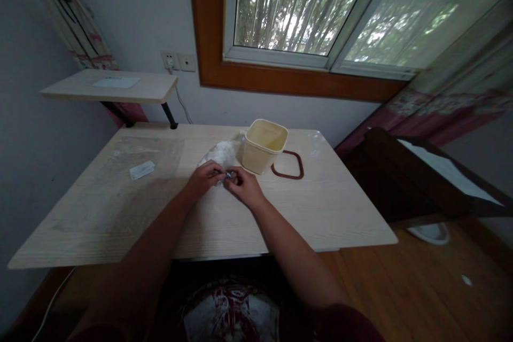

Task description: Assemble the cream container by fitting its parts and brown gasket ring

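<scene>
Dark graphic T-shirt [228, 312] at bottom; bare forearms converge, bringing left hand [204, 179] and right hand [244, 186] together, both pinching a small silvery metal object [228, 174] between them. Just beyond lie crumpled white plastic [220, 154], a cream square plastic tub [262, 147] and a dark red rounded-square rubber loop [298, 172].

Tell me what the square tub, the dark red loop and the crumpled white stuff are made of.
The square tub looks like moulded cream plastic, smooth with a formed rim. The dark red loop seems matte rubber, gasket-like. The crumpled white stuff could be plastic film or tissue; its folds leave that open.
</scene>
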`<state>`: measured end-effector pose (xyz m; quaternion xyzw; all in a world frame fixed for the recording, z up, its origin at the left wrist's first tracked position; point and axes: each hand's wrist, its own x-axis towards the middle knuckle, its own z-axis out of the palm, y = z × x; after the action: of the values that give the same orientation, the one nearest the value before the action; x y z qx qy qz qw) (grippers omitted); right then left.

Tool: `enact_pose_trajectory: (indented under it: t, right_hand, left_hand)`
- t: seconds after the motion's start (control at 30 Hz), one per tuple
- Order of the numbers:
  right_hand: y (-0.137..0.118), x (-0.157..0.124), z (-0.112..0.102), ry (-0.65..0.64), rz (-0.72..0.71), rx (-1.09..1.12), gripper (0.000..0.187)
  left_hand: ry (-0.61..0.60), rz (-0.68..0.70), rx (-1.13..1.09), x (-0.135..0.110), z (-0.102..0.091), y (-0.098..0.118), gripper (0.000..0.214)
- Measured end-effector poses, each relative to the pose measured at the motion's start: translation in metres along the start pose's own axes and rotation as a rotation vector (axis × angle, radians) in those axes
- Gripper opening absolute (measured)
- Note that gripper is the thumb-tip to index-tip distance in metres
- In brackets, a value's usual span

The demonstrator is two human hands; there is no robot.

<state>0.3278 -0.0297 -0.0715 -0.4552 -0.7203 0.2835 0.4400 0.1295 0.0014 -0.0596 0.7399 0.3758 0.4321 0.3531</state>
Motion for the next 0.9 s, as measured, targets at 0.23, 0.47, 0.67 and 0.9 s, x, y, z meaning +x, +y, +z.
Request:
enact_pose_trajectory:
  t: [0.23, 0.47, 0.67, 0.9]
  right_hand:
    - [0.006, 0.003, -0.001, -0.024, -0.004, -0.110, 0.020]
    - [0.005, 0.004, -0.001, 0.002, 0.080, -0.074, 0.014]
    - [0.001, 0.006, 0.001, 0.005, 0.048, -0.140, 0.013]
    - [0.000, 0.005, 0.000, 0.020, 0.007, -0.178, 0.011]
  left_hand:
    - [0.087, -0.123, -0.065, -0.001, -0.001, 0.005, 0.012]
    - [0.266, -0.190, -0.174, 0.000, -0.003, 0.009, 0.014]
    - [0.305, -0.197, -0.258, 0.001, -0.004, 0.013, 0.019]
    - [0.365, -0.224, -0.467, 0.002, 0.001, 0.014, 0.029]
